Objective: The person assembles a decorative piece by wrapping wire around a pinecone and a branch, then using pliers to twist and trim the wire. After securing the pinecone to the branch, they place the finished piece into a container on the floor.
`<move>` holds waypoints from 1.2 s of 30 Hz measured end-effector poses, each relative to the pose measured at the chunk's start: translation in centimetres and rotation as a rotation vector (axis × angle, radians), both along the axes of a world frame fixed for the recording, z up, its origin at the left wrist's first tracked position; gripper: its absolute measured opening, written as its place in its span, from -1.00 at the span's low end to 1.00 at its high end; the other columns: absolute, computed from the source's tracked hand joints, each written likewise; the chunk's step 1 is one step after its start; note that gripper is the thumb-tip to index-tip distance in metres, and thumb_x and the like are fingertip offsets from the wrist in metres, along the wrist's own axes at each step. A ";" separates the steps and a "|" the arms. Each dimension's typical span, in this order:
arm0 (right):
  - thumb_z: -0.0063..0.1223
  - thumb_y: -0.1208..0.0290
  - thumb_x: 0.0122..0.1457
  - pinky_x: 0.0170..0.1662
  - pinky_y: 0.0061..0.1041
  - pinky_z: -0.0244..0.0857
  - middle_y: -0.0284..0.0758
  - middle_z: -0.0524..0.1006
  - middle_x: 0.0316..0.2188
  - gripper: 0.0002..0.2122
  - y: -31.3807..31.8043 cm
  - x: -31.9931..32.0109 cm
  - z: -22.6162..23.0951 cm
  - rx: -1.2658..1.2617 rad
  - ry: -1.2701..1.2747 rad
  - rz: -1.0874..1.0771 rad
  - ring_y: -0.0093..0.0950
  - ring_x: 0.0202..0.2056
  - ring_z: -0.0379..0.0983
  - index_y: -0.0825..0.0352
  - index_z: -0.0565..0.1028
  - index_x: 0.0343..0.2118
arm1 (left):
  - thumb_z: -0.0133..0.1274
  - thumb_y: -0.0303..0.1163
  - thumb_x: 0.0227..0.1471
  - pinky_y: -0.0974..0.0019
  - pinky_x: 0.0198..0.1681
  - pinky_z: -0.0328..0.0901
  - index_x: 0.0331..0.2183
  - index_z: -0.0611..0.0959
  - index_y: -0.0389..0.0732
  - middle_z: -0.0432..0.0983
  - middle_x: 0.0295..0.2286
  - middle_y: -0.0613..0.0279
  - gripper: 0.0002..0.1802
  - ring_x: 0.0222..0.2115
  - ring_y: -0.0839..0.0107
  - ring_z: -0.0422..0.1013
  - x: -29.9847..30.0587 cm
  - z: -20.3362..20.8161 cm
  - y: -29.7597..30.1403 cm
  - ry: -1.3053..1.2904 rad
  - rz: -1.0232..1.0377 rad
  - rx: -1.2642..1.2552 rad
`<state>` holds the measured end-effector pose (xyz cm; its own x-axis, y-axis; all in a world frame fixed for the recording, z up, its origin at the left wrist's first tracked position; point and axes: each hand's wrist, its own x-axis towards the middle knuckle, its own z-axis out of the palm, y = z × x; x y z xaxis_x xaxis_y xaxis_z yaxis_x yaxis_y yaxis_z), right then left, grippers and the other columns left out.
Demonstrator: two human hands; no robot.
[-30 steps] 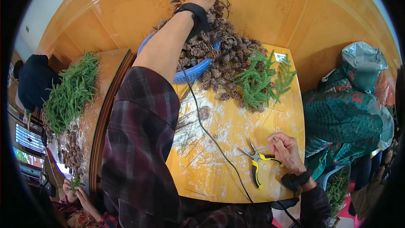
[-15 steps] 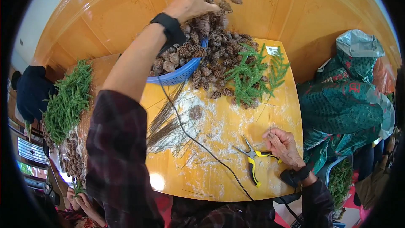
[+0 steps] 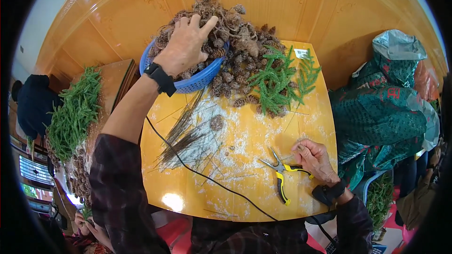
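Note:
My left hand [image 3: 184, 47] rests on top of the pine cones [image 3: 207, 11] heaped in a blue plastic basket [image 3: 200, 81]. Its fingers are spread and the palm faces down; anything under the palm is hidden. At the right side of the table, my right hand [image 3: 316, 161] is closed in a pinch. What its fingertips hold, if anything, is too fine to make out. Just left of that hand lie pliers [image 3: 281, 171] with yellow and black handles, jaws apart.
Green artificial sprigs [image 3: 273, 84] lie over loose cones at the table's far right. Thin brown wire stems [image 3: 183, 136] and white flakes cover the middle, crossed by a black cable [image 3: 212, 178]. Dark green bags [image 3: 381, 117] stand at right. Another person's hands [image 3: 87, 226] show lower left.
My left hand has come down and left, from above the back of the cone pile onto the cones in the basket, its fingers spreading. The right hand stays almost still.

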<state>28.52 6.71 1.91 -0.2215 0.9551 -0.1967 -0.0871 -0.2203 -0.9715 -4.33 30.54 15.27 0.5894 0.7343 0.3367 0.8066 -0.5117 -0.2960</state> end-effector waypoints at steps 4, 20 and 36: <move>-0.17 0.46 0.31 -0.45 -0.76 0.07 -0.51 0.30 -0.58 -0.84 -0.2 0.0 0.4 -0.007 -0.018 0.002 -0.74 -0.52 0.17 0.37 0.48 -0.25 | 0.20 -0.41 -0.17 0.02 -0.11 0.28 0.13 0.22 -0.16 0.32 -0.27 -0.14 -0.19 -0.27 -0.11 0.34 0.0 0.4 2.2 -0.179 -0.080 -0.011; -0.17 0.48 0.30 -0.44 -0.75 0.09 -0.50 0.31 -0.56 -0.84 -0.3 0.0 0.0 -0.022 0.058 -0.018 -0.72 -0.50 0.19 0.39 0.48 -0.25 | 0.02 -0.50 -0.11 0.06 -0.12 0.35 -0.41 0.59 -0.41 0.49 -0.36 -0.24 -0.82 -0.25 -0.09 0.43 3.4 -0.4 9.3 -0.299 -0.156 0.090; -0.16 0.42 0.31 -0.47 -0.79 0.08 -0.50 0.34 -0.57 -0.83 -0.1 -0.2 1.7 -0.139 0.016 0.009 -0.75 -0.53 0.20 0.36 0.47 -0.19 | 0.04 -0.58 -0.12 0.13 -0.18 0.29 -0.39 0.47 -0.33 0.32 -0.43 0.01 -0.85 -0.32 0.07 0.31 4.9 -3.4 -7.1 -0.376 -0.473 -0.228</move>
